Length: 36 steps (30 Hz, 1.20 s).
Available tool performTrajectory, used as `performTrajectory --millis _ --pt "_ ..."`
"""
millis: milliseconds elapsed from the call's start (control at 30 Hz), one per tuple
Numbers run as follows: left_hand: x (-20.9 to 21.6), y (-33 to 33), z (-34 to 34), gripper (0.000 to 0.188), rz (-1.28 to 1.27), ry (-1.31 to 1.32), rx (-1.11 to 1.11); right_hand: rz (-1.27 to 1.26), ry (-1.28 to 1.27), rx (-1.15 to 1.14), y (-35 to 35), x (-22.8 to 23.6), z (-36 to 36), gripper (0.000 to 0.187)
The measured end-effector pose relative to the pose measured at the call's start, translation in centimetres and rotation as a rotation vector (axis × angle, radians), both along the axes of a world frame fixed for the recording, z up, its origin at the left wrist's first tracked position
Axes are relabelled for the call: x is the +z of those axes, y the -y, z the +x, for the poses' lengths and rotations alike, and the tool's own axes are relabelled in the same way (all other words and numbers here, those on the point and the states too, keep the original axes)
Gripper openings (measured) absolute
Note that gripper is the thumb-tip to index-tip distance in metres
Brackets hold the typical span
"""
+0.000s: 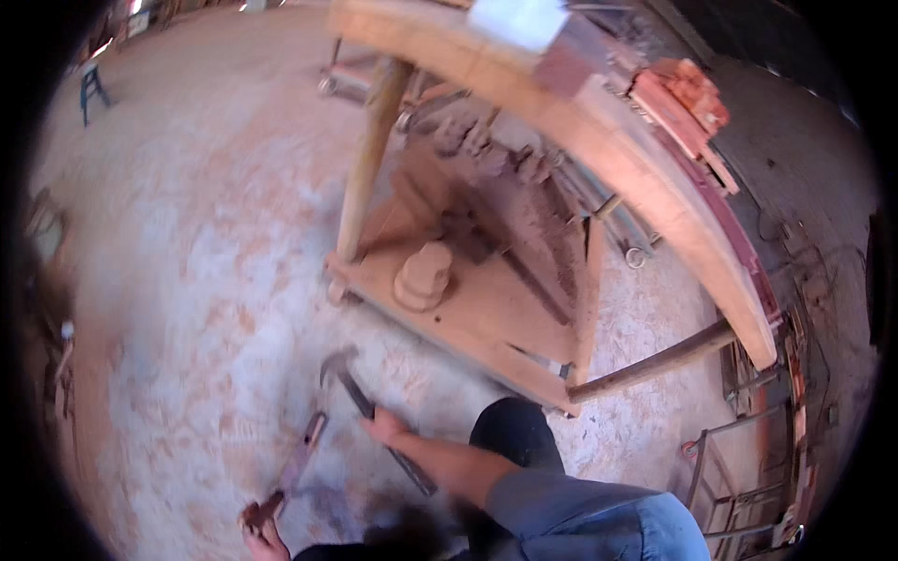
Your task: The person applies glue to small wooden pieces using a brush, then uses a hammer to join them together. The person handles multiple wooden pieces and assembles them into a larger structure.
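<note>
My right hand (385, 427) is wrapped round the dark handle of a claw hammer (356, 393), gripping it about midway. The hammer's metal head points up and away from me, toward the bare floor. At the lower left, my left hand (267, 540) is closed on the near end of a long, narrow reddish-brown piece (299, 458) that looks like wood. A short, darker crosspiece sits at the held end, and the far end seems to have a slot. Motion blur hides its exact kind. The hammer and this piece are apart.
A wheeled wooden workbench (645, 178) stands ahead and to the right. On its dusty lower shelf (477, 351) are a stepped round block (423, 277) and several offcuts. Reddish carved wood (687, 103) lies on top. A blue stool (92, 89) stands far left; a metal rack (739, 449) is at right.
</note>
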<state>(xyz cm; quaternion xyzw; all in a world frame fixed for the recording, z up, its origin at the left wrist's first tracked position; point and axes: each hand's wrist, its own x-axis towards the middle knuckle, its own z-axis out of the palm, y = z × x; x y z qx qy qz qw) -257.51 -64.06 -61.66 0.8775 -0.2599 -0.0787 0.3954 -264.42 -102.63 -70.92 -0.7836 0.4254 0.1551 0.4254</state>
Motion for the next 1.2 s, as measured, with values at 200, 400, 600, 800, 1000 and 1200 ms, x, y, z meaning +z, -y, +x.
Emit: performTrajectory --millis 200,400,600,800,1000,1200 --pt "2.2 0.3 0.3 0.039 0.130 0.012 -0.015 -0.124 -0.094 0.071 1.2 -5.3 -0.6 0.054" --pt "2.5 1.1 -0.2 0.039 0.088 -0.208 0.126 0.019 0.351 0.183 0.8 2.7 1.0 0.041" --pt "2.4 0.6 1.0 0.042 0.019 -0.180 0.037 0.501 1.025 -0.065 3.2 31.5 2.7 0.022" --pt "5.7 1.6 0.7 0.042 -0.001 -0.310 0.108 0.386 1.263 -0.112 6.7 45.8 -2.5 0.017" --pt "6.6 1.8 -0.2 0.053 -0.099 -0.428 0.197 -0.374 0.933 0.171 3.4 54.9 -12.1 0.023" --pt "5.7 0.8 -1.3 0.054 0.038 -0.245 0.171 -1.335 0.186 -0.071 12.2 65.7 -15.4 0.039"
